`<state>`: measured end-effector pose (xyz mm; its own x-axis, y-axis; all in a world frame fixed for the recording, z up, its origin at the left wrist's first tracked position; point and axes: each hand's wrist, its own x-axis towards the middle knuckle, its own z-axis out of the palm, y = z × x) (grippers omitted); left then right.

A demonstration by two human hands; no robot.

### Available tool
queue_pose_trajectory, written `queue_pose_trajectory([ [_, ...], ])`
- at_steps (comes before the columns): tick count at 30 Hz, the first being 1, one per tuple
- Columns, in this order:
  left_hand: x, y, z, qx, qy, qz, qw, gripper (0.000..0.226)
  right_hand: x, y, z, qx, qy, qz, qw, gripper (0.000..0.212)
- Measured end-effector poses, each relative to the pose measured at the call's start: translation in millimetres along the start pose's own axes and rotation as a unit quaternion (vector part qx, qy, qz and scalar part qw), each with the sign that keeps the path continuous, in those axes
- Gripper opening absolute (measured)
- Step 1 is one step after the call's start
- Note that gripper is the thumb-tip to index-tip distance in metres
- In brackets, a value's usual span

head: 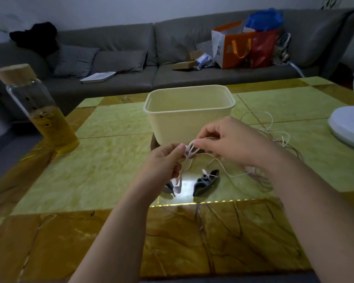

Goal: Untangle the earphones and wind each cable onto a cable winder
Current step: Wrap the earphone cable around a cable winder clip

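1. Left hand: raised over the table. Thumb and forefinger are closed in a pinch on a looped white earphone cable; the remaining fingers are curled beneath.
2. Right hand: just right of the left hand and nearly touching it. Thumb and forefinger tips nip one loop of the same cable, the other fingers bent inward.
3. Earbuds: hang from the cable directly under the left hand, just over the tabletop. A small dark piece sits beside them; what it is cannot be told.
4. Dark cable winder: lies on the table below the grip and slightly right, with a white strand crossing its upper part.
5. Loose cable tangle: thin pale and brownish strands spread on the table to the right of the grip, passing behind the right wrist.
6. Cream tub: open-topped, stands just beyond the grip.
7. Glass bottle: wooden cap, yellow liquid, well left of the grip and farther back.
8. White fan base: well right of the grip, at the frame edge.
9. Grey sofa: far beyond the grip; carries cushions, a black garment and an orange paper bag.
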<state>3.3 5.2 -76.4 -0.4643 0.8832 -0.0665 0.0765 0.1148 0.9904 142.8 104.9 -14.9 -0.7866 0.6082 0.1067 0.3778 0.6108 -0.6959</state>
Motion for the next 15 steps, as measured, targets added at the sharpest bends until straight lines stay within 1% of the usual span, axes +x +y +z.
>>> queue_pose_trajectory([
  [2, 1.4, -1.1, -0.3, 0.011, -0.021, 0.013, 1.000, 0.023, 1.1, 2.6, 1.8, -0.006, -0.001, 0.000, 1.000, 0.012],
  [6, -3.7, 0.5, -2.0, 0.012, -0.092, 0.024, 0.995, 0.021, -2.0, 9.7, 9.1, -0.001, 0.013, 0.007, 1.000, 0.012],
  [8, -6.1, 2.7, -3.6, 0.056, -0.113, 0.034, 0.991, 0.030, -2.4, 11.3, 8.0, 0.014, 0.030, 0.003, 0.999, 0.011],
  [9, -7.6, 2.9, -3.7, 0.085, -0.115, 0.038, 0.989, 0.031, -2.9, 11.2, 6.6, 0.022, 0.035, -0.002, 0.999, 0.010],
  [11, -11.7, 4.3, -3.4, 0.121, -0.107, 0.051, 0.986, 0.021, -3.6, 9.5, 5.1, 0.033, 0.033, -0.014, 0.999, 0.008],
  [12, -12.5, 4.6, -1.8, 0.131, -0.101, 0.059, 0.984, 0.016, -4.1, 9.4, 4.3, 0.038, 0.030, -0.019, 0.999, 0.008],
  [15, -14.5, 4.6, 0.8, 0.137, -0.087, 0.069, 0.984, 0.017, -5.3, 7.7, 5.8, 0.041, 0.035, -0.031, 0.998, 0.008],
])
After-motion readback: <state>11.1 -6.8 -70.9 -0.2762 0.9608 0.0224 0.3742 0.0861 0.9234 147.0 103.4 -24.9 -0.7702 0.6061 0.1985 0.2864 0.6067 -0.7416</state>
